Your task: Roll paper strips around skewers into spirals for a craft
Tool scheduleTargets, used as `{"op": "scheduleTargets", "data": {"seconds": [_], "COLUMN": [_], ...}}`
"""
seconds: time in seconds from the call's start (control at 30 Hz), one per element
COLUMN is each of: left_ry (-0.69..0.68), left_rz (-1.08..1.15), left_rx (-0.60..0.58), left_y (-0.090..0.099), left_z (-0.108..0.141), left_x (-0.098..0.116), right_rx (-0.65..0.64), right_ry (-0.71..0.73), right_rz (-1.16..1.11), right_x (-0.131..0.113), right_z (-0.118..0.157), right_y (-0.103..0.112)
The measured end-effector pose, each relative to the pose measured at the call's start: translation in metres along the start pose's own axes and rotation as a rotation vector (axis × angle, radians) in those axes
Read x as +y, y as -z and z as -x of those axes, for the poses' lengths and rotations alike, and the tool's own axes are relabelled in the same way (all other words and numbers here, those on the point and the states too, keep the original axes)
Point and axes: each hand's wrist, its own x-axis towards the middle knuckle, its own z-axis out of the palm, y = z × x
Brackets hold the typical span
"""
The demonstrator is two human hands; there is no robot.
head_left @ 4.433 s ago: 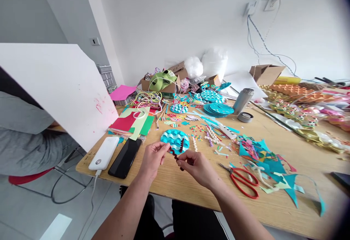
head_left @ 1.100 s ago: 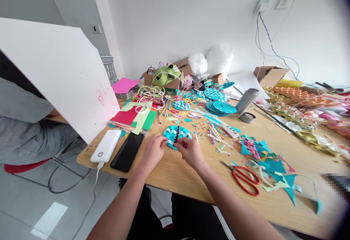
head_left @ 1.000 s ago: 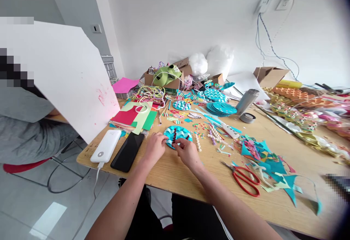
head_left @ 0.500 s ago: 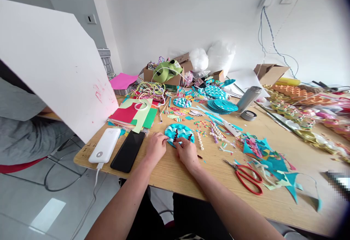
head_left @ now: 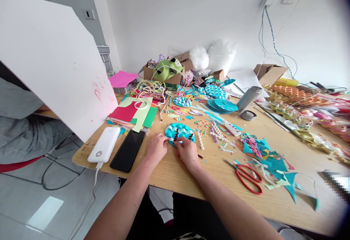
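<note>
In front of me on the table lies a round blue disc (head_left: 182, 127) with wavy pale blue paper strips across it. Two dark brown twisted pieces (head_left: 176, 133) stand out on its surface. My left hand (head_left: 157, 148) is closed at the disc's left edge, its fingertips pinching the end of a pale wavy paper strip. The fingers of my right hand (head_left: 188, 153) are pinched together over the disc's lower part, next to the left brown piece; what they hold is hidden. White beaded sticks (head_left: 200, 140) lie right of the disc.
Red-handled scissors (head_left: 247, 177) and blue paper scraps (head_left: 276, 163) lie to the right. A black phone (head_left: 127, 151) and white power bank (head_left: 104, 145) are at left. Stacked blue discs (head_left: 222, 106), a metal flask (head_left: 249, 98) and coloured paper (head_left: 123, 112) stand farther back. A person sits behind the white board (head_left: 62, 58).
Both hands stay at the disc with only a slight shift of the fingers. The view has tilted very slightly.
</note>
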Motion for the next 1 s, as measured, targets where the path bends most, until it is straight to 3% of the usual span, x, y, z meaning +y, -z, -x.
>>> {"op": "scheduleTargets", "data": {"seconds": [0.37, 1.0], "left_ry": [-0.023, -0.028], "left_rz": [-0.034, -0.054], "left_rx": [-0.002, -0.004], "left_y": [-0.0023, -0.0032], "left_z": [0.0018, 0.0014], "left_x": [-0.0039, -0.0054], "right_rx": [-0.008, 0.058], "right_ry": [0.003, 0.004], "right_rz": [-0.063, 0.036], "right_x": [0.0049, 0.0005], "right_z": [-0.0014, 0.0001], "right_y": [-0.0037, -0.0038]}}
